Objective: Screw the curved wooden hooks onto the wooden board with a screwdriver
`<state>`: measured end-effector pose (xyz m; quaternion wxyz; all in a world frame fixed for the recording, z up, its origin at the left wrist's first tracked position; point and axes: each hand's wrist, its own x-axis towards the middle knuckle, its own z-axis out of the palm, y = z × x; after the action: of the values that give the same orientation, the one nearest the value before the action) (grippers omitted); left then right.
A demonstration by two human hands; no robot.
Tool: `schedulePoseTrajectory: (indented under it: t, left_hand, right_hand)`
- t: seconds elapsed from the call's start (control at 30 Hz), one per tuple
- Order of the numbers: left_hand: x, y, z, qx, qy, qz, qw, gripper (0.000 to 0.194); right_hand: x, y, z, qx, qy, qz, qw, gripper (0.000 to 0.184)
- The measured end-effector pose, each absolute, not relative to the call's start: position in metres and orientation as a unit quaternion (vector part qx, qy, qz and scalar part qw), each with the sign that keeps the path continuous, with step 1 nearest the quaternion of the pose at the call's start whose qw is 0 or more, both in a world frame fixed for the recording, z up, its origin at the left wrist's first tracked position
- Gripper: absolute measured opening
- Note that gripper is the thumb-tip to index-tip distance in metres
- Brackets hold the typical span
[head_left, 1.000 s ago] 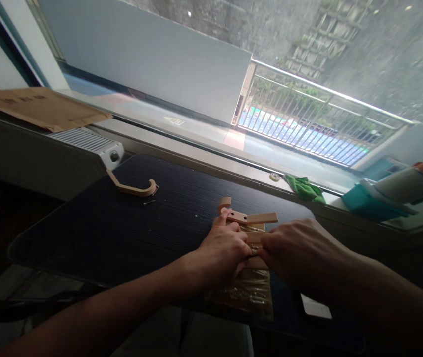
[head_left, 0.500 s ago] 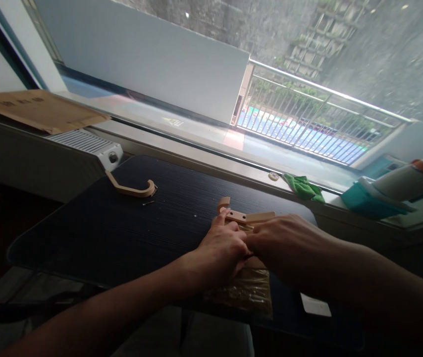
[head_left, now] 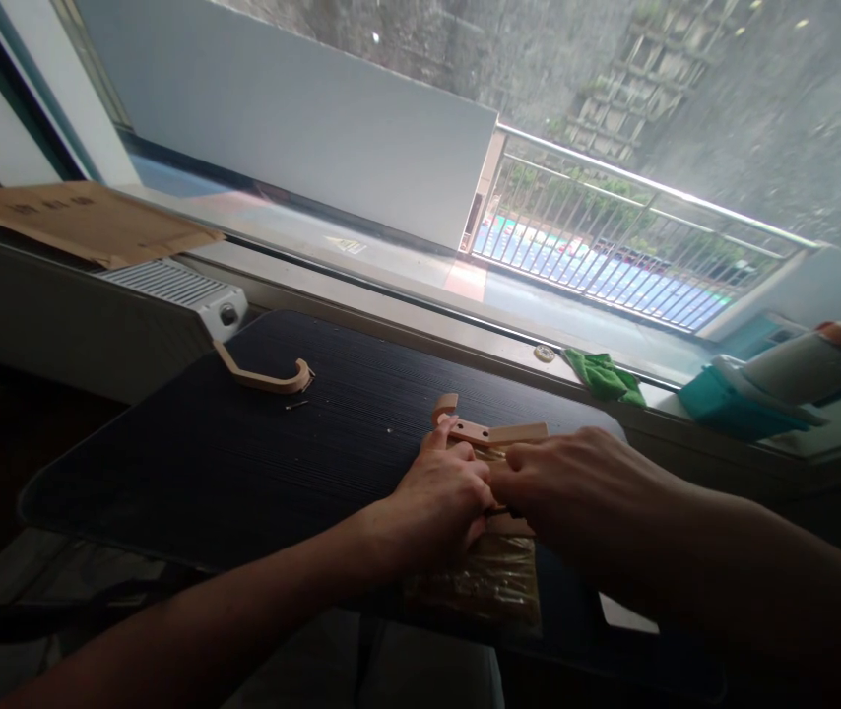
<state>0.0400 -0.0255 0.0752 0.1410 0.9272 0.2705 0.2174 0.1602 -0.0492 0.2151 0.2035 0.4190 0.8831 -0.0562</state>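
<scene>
A pale wooden hook piece [head_left: 516, 432] with dark screw holes and a curled end lies near the table's right side. My left hand [head_left: 444, 492] presses its index finger on that piece, its other fingers curled over the wood below. Right beside it, my right hand [head_left: 575, 478] is closed, knuckles up; a thin dark bit shows between the hands, too hidden to name. Beneath them lies a block wrapped in shiny brownish plastic [head_left: 501, 581], with another strip of wood at its upper edge. A second wooden hook [head_left: 262, 380] rests on the table's far left.
The dark table [head_left: 191, 463] stands against a window sill. A small metal screw-like piece [head_left: 297, 404] lies on it. A white card [head_left: 627, 612] is partly under my right forearm. On the sill are a green cloth [head_left: 604, 376], a tape roll [head_left: 545, 353] and a teal container [head_left: 735, 399].
My right hand has turned slightly and shifted a little to the right, showing more of the thin dark bit and lower wood. My left hand stays in place.
</scene>
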Motion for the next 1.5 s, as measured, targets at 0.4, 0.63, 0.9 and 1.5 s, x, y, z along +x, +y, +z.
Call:
schedulePoseTrajectory:
  t: [0.4,0.63,0.9,1.5]
  left_hand:
    - [0.038,-0.027,0.078,0.929,0.27,0.206,0.149,0.009]
    - [0.039,-0.026,0.077,0.929,0.272,0.205,0.147,0.005]
    - [0.039,-0.026,0.078,0.93,0.271,0.204,0.142,0.006]
    - [0.039,-0.027,0.076,0.929,0.267,0.221,0.132,0.006]
  right_hand:
    - [0.174,-0.044,0.201,0.498,0.843,-0.058,0.195,0.031]
    - [0.17,-0.052,0.214,0.434,0.886,-0.066,0.151,0.021]
    - [0.161,-0.048,0.21,0.425,0.88,-0.084,0.193,0.022]
    - [0.164,-0.053,0.218,0.415,0.893,-0.065,0.161,0.02]
